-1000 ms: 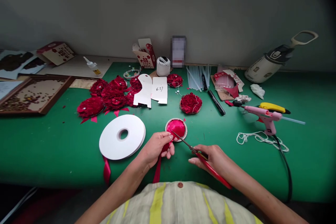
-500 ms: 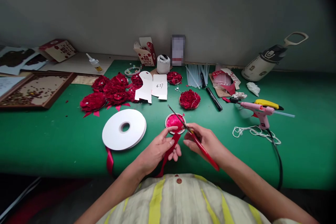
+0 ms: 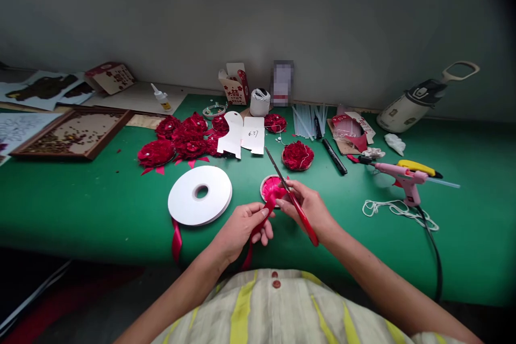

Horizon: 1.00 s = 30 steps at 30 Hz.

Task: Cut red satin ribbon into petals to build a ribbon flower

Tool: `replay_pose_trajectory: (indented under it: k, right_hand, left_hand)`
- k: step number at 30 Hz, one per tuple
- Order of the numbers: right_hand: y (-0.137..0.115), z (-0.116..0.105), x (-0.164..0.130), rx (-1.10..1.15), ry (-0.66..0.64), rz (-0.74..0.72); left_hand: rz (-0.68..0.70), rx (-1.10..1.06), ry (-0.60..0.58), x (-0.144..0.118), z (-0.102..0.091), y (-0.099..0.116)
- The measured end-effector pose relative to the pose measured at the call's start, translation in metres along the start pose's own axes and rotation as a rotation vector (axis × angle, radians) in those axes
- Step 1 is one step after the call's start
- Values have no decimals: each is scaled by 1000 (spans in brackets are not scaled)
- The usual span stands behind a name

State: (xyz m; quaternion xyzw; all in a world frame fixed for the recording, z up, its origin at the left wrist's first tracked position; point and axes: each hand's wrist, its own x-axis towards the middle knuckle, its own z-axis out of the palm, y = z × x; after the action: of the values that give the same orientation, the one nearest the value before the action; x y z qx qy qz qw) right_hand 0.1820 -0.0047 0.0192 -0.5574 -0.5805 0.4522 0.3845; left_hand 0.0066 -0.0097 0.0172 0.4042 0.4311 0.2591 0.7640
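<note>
My left hand [image 3: 242, 226] pinches a strip of red ribbon [image 3: 258, 228] near the table's front edge; the strip hangs down toward my lap. My right hand [image 3: 308, 207] grips red-handled scissors [image 3: 292, 199], blades pointing up and away, and its fingertips also touch the ribbon's upper end. Just behind both hands lies a small round disc with a pink ribbon flower [image 3: 272, 187]. The white ribbon spool [image 3: 200, 194] rests flat to the left, with a red tail [image 3: 176, 239] dangling over the edge.
Several finished red flowers [image 3: 181, 140] and white card pieces [image 3: 242, 137] lie behind. Another flower disc [image 3: 297, 155], a black marker [image 3: 334, 156], glue sticks [image 3: 308, 117], a pink glue gun [image 3: 401, 176] with cord, white string [image 3: 397, 209] and a wooden tray [image 3: 72, 133] surround the green table [image 3: 80, 204].
My right hand has moved left and up with the scissors, meeting my left hand at the ribbon by the pink flower. The blades now point more upright.
</note>
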Motion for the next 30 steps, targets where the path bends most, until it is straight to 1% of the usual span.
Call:
replay_pose_trajectory:
  k: [2,3,4,7,9,12,15,18,25,30]
  right_hand:
    - [0,-10,-9,-87,-7,36]
    - [-1,-18,-16,-146,-34,64]
    - [-2,-26,-24,-202,-79,95]
    - [-6,-49,-46,-316,-267,183]
    - [-10,-56,-55,-359,-349,206]
    - [-13,-53,-55,-389,-391,198]
    - [-16,-45,-48,-406,-382,179]
    - [-16,-43,-43,-419,-376,165]
    - [-5,-46,-39,-413,-402,188]
    - [5,-45,-39,-413,-393,211]
  left_hand:
    - [32,-22,24,2,-1,1]
    - [45,-31,31,3,-1,2]
    - [53,-37,34,5,-2,3]
    - [57,-49,27,10,-4,5]
    - [59,-55,22,13,-4,6]
    - [43,-56,-2,17,-2,7]
    - [2,-39,-32,20,0,7]
    - [-22,-23,-31,22,0,7]
    - [-31,-14,-33,26,-3,6]
    - [-46,-17,-34,29,-4,5]
